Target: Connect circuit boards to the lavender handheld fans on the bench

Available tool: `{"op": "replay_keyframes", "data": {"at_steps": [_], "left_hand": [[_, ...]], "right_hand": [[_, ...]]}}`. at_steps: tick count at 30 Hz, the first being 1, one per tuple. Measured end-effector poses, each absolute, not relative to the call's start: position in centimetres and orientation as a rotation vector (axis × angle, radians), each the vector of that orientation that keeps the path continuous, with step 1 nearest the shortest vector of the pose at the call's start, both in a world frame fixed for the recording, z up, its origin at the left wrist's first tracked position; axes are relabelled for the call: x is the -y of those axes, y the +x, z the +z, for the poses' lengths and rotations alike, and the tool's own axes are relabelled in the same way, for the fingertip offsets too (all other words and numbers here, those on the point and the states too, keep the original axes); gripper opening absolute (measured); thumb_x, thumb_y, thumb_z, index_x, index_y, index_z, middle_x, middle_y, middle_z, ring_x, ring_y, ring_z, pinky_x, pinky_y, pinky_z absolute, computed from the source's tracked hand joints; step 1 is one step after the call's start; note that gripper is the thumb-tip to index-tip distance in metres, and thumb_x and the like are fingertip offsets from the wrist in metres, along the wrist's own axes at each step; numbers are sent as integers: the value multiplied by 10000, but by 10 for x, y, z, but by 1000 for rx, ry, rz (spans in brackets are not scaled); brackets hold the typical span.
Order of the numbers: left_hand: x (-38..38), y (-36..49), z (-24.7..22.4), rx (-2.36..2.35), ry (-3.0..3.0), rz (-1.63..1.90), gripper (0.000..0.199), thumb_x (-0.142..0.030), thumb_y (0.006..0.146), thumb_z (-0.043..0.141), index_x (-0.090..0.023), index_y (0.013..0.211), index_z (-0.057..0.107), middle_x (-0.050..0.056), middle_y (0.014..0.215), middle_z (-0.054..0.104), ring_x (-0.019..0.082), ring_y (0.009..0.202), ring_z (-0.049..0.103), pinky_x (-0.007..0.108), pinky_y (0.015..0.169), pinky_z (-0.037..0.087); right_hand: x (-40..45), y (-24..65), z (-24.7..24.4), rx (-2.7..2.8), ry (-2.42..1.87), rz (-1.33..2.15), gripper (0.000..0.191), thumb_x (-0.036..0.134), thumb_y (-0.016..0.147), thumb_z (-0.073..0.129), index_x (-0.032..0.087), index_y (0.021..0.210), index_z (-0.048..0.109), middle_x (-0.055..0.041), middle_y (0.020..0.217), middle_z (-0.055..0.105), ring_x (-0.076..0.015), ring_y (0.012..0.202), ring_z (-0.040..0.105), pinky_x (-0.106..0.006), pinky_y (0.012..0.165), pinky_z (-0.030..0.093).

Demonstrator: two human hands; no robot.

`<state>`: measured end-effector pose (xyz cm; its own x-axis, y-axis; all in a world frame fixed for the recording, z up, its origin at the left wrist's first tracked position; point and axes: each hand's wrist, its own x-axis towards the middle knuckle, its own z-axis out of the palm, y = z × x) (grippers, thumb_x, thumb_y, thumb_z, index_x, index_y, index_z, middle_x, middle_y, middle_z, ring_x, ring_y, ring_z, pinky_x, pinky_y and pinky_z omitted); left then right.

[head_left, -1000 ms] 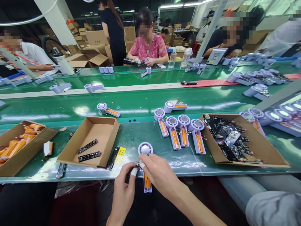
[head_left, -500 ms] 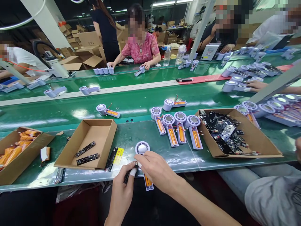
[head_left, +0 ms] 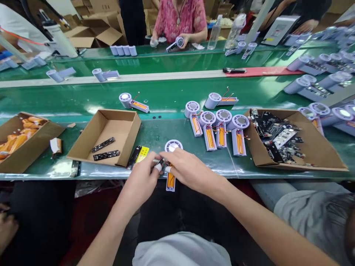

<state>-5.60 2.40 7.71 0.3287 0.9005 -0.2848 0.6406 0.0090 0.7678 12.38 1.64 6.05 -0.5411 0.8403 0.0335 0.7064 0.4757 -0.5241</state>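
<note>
At the bench's front edge lies a pale purple handheld fan [head_left: 173, 145], its handle pointing towards me with an orange battery [head_left: 171, 181] inside. My left hand [head_left: 144, 170] is closed on a small dark circuit board [head_left: 161, 162], held just left of the fan's handle. From the right, my right hand [head_left: 186, 168] reaches over the fan with its fingers pinched beside the board. What those fingertips grip is hidden. White covers show on fingertips of both hands. Left of my hands, a black strip and a yellow card [head_left: 142, 153] lie on the bench.
A cardboard tray [head_left: 131, 129] holds two circuit boards; another box [head_left: 327, 147] at right is piled with boards. Wrapped orange batteries fill a box [head_left: 52, 129] at far left. Several fans [head_left: 207, 118] with batteries lie beyond my hands. Across the green bench, a person [head_left: 180, 18] handles a fan.
The view has tipped downward, showing more of my arms and lap. Both hands stay together over the fan. The person opposite has lifted a fan off the bench.
</note>
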Motion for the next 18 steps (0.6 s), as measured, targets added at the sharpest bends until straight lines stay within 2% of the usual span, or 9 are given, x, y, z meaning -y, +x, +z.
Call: {"op": "replay_keyframes", "data": {"at_steps": [11, 18], "left_hand": [[-35, -52, 89, -1391, 1953, 129, 250, -99, 818, 420, -243, 982, 541, 39, 865, 694, 214, 776, 695, 275, 627, 482], [-37, -56, 91, -1280, 1869, 182, 187, -153, 826, 436, -255, 918, 563, -9, 708, 679, 189, 692, 680, 237, 548, 465]], "right_hand": [[-17, 127, 51, 2337, -1322, 642, 329, 52, 888, 458, 182, 1183, 523, -61, 974, 594, -197, 913, 514, -309, 790, 400], [-21, 132, 55, 2360, -1318, 649, 331, 48, 877, 481, 194, 1167, 547, -35, 934, 611, -181, 881, 499, -277, 752, 371]]}}
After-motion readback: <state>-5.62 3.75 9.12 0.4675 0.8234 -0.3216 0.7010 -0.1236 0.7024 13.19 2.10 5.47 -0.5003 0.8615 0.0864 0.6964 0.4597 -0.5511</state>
